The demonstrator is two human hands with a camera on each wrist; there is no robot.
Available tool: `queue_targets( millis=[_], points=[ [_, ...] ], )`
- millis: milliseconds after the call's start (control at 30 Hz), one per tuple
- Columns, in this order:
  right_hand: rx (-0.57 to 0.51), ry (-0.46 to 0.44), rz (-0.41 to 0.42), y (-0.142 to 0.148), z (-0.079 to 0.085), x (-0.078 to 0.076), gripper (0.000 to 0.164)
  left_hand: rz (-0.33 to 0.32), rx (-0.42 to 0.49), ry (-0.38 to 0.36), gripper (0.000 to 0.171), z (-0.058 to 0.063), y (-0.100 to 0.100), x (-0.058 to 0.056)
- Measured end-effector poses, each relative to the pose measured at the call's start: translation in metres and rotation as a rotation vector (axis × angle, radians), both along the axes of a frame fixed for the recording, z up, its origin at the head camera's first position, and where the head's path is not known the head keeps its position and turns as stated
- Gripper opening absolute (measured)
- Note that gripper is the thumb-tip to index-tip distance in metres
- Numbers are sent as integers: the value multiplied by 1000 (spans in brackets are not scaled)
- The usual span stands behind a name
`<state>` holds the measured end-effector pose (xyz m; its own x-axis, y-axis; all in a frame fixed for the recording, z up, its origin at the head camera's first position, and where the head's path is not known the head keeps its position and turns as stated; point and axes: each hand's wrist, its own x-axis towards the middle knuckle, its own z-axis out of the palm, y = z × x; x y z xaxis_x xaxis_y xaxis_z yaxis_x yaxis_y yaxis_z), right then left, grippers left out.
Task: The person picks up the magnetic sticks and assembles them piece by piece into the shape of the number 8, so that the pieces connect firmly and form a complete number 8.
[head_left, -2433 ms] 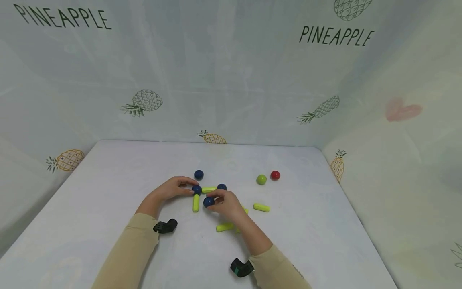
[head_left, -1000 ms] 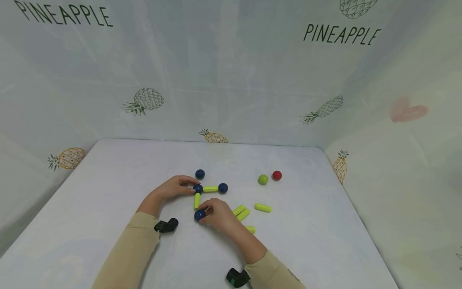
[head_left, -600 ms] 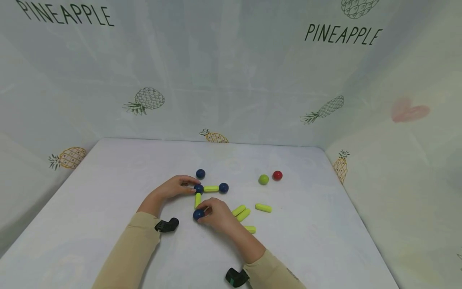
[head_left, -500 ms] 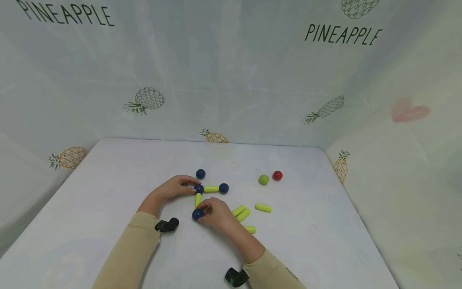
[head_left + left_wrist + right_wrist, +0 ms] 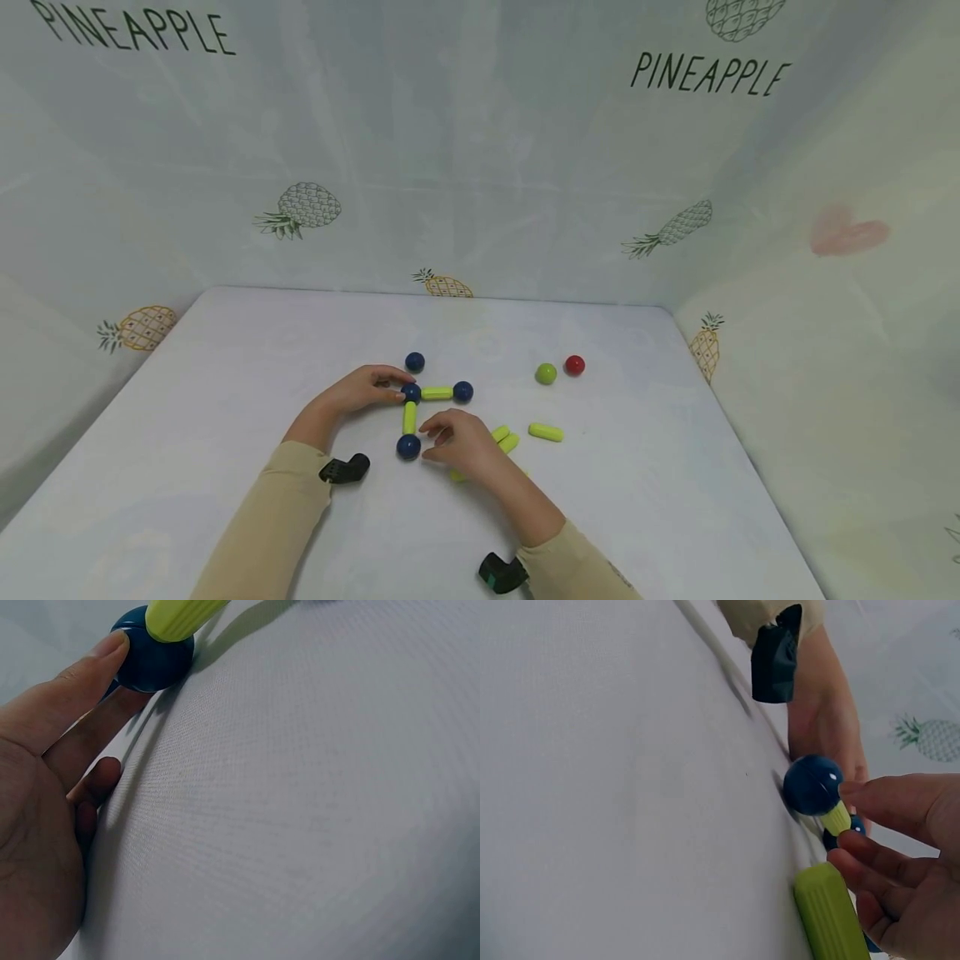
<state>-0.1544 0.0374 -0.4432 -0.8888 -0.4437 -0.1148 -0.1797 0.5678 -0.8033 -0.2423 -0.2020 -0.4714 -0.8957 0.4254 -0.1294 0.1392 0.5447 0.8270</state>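
My left hand (image 5: 358,392) pinches a dark blue ball (image 5: 411,393) between thumb and fingers; the left wrist view shows a lime-green stick (image 5: 184,616) butting against this ball. It is the corner of an L: one stick (image 5: 437,392) runs right to a second blue ball (image 5: 462,392), another stick (image 5: 409,418) runs toward me to a third blue ball (image 5: 408,447). My right hand (image 5: 467,443) hovers just right of that third ball, thumb and forefinger parted, holding nothing. In the right wrist view its fingertips are close beside the ball (image 5: 812,785).
Behind the corner lies a loose blue ball (image 5: 415,362). Farther right are a green ball (image 5: 546,374), a red ball (image 5: 574,366) and a loose lime stick (image 5: 546,432). More lime sticks (image 5: 508,442) lie partly hidden by my right hand. A pineapple-print cloth (image 5: 480,167) hangs behind the table.
My right hand brought the third blue ball left and toward me to the near stick's end, then let go and drew back slightly right. My left hand keeps its hold on the corner ball.
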Motion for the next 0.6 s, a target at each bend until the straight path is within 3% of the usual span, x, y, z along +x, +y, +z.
queue_targets(
  millis=[367,600],
  points=[
    [70,18,61,14,8,2,25,5,-20,18,33,-2,-1,-1],
    [81,1,58,23,9,5,24,-1,-18,29,34,-4,0,-2]
  ],
)
